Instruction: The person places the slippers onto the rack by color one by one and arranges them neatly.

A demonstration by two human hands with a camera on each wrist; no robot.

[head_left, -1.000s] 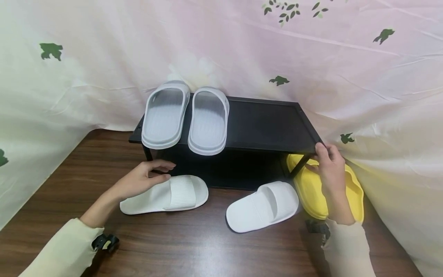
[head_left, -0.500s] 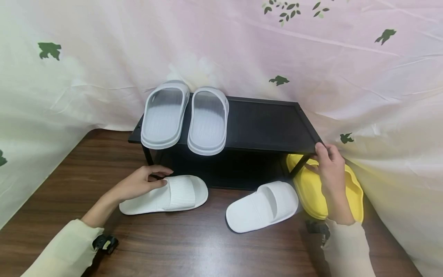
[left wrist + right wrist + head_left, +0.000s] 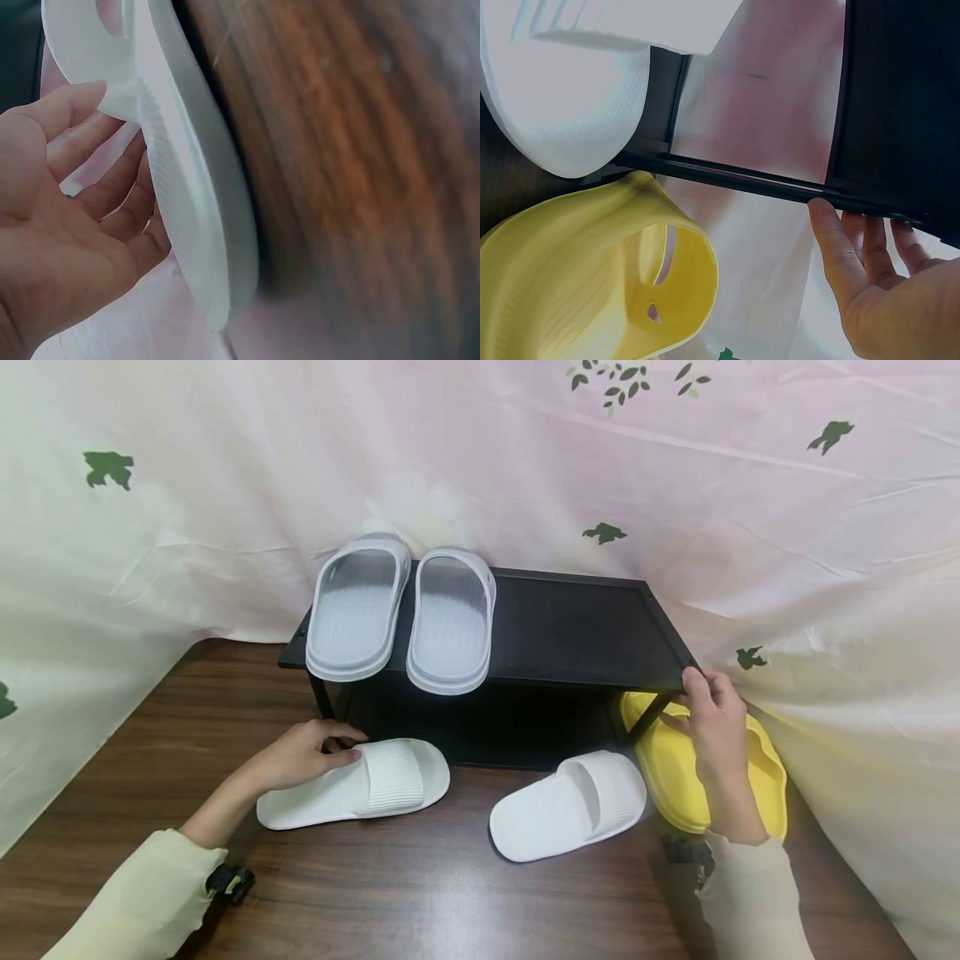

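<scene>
In the head view, my left hand (image 3: 307, 756) pinches the near edge of the ribbed strap on a white slide sandal (image 3: 393, 781), which lies sideways in front of the rack's left part. The left wrist view has the thumb on that strap (image 3: 120, 97) and the other fingers curled behind the sandal's side. My right hand (image 3: 718, 731) grips the front right corner of a black two-tier shoe rack (image 3: 577, 627). From the right wrist view, the thumb and fingers (image 3: 840, 259) hold the edge of the rack's top shelf.
Two light grey clogs (image 3: 450, 622) stand on the top shelf's left half. A second white slide (image 3: 566, 810) lies angled before the rack's right part. Yellow clogs (image 3: 678, 777) sit at the right, beside a rack leg. A patterned cloth (image 3: 480, 460) hangs behind the wooden table (image 3: 375, 893).
My left hand has come down onto the left white slide and closed on its strap. The slide's heel has shifted slightly toward me. The right hand stays at the rack corner.
</scene>
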